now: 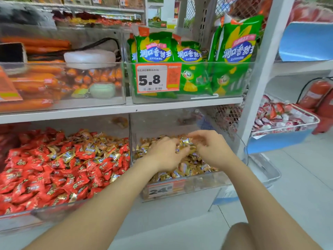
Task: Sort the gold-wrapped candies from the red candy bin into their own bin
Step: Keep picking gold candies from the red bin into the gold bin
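Two clear bins sit side by side on the lower shelf. The left bin [54,212] holds red-wrapped candies [36,174] with several gold-wrapped candies [100,147] mixed in, mostly towards its back right. The right bin [198,184] is filled with gold-wrapped candies [191,166]. Both my hands are over the right bin. My left hand [165,154] and my right hand [210,150] meet above the pile with fingers curled around a small bunch of gold candies [185,143] between them.
A clear divider [130,141] separates the two bins. The shelf above carries a bin of green snack bags [189,56] with a 5.8 price tag and a bin of orange sausages [45,83]. A wire basket of red-white candies [281,120] stands right, near fire extinguishers [319,94].
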{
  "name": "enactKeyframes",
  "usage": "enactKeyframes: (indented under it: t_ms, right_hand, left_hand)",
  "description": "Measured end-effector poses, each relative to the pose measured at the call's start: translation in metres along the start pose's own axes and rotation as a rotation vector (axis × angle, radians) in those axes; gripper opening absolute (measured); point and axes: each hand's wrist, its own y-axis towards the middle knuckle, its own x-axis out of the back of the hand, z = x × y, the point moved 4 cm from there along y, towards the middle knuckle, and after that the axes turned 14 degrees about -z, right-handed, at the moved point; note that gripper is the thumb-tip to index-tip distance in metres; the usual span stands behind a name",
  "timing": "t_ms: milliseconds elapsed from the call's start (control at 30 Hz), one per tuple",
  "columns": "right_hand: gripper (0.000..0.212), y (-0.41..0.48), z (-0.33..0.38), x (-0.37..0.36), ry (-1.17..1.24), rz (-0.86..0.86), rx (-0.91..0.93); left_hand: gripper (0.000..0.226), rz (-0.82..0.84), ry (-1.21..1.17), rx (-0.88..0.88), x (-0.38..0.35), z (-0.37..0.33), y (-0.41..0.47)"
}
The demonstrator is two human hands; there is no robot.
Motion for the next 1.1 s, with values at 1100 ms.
enactKeyframes:
  t_ms: [1100]
  right_hand:
    - [0.02, -0.022, 0.195, -0.168, -0.258, 0.32, 0.568]
  left_hand:
    - [0.049, -0.297, 0.65, -0.04, 0.139, 0.207, -0.131]
